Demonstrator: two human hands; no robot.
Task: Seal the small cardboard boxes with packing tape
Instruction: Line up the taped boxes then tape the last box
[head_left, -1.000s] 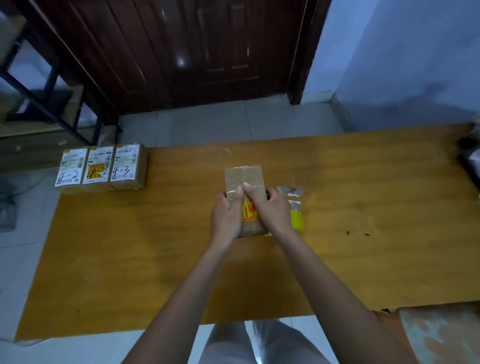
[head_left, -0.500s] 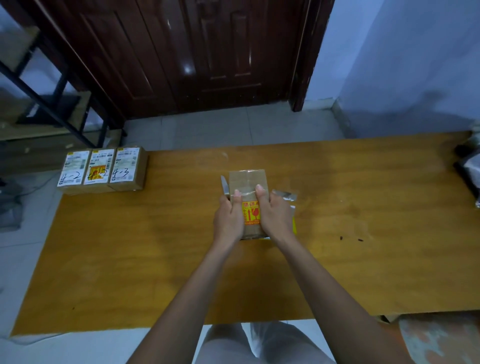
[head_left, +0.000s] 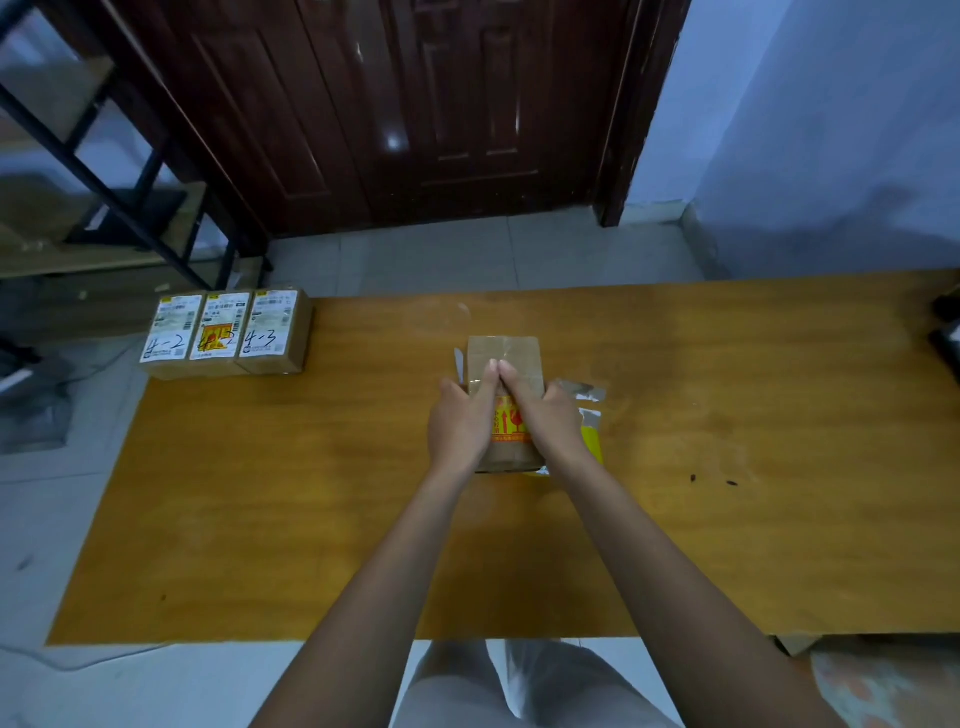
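A small cardboard box (head_left: 519, 353) with an orange label lies flat in the middle of the wooden table (head_left: 260, 493). My left hand (head_left: 460, 421) and my right hand (head_left: 545, 415) lie on its top side by side, thumbs pressed together along the centre seam, fingers down the box's sides. A shiny strip of tape runs along that seam. A yellow tape dispenser (head_left: 592, 441) with a loose clear tape end (head_left: 579, 389) sits just right of the box, partly hidden by my right hand. A small blade-like thing (head_left: 458, 359) lies at the box's left edge.
Three small labelled boxes (head_left: 228, 332), marked by hand, stand in a row at the table's far left corner. Dark objects (head_left: 945, 332) sit at the right edge. A dark wooden door and a metal shelf frame stand behind the table.
Both thumbs have slid farther up the top of the box along the seam and now meet near the middle. The box stays in place.
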